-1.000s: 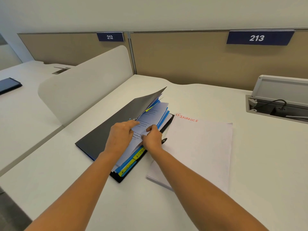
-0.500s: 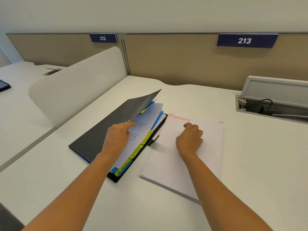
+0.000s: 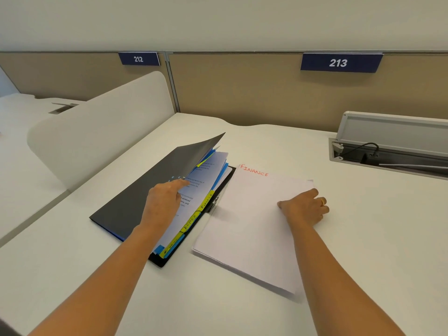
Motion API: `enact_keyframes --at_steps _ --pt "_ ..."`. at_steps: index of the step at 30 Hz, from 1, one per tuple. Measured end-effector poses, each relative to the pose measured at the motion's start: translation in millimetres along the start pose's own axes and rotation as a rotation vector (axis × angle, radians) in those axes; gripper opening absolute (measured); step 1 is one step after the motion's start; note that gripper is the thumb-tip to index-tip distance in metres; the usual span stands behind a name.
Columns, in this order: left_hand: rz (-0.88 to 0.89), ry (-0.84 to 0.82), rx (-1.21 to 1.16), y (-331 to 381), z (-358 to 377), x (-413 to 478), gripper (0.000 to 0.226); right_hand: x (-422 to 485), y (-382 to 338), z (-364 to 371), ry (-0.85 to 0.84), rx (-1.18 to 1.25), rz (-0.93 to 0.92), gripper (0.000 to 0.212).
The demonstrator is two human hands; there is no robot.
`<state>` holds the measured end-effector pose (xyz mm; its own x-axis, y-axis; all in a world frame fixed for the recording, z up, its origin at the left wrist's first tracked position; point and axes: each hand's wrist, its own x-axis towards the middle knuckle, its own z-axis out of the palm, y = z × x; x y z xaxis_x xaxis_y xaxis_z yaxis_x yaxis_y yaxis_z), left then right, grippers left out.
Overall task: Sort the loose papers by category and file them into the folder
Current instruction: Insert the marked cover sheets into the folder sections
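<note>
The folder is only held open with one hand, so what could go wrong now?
The left hand alone holds the folder open; if it slips, the raised pages may flop shut and lose the place. The right hand sits on the edge of the FINANCE stack, so lifting one-handed might fan or drop sheets.

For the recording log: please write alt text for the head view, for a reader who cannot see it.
On a white desk, the left hand holds open a black folder of tabbed pages while the right hand rests on the right edge of a paper stack headed FINANCE beside it. Beige partitions numbered 212 and 213 stand behind.
</note>
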<state>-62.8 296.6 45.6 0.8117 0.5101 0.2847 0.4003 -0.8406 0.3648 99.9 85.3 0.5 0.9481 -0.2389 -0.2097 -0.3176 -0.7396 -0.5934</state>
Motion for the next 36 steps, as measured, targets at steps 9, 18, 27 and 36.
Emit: enact_keyframes --at_steps 9,18,27,36 --pt "0.031 0.065 -0.055 -5 3 1 0.044 8 10 -17 -0.119 0.224 0.104 0.069" --pt "-0.009 0.018 -0.139 -8 -2 4 0.05 0 19 -26 -0.175 0.376 -0.135 0.03" --pt "-0.017 -0.011 -0.215 -9 -5 5 0.05 1 21 -51 0.087 0.828 -0.043 0.031" --pt "-0.041 -0.031 -0.261 -10 -7 6 0.05 -12 7 -54 0.177 0.861 -0.099 0.031"
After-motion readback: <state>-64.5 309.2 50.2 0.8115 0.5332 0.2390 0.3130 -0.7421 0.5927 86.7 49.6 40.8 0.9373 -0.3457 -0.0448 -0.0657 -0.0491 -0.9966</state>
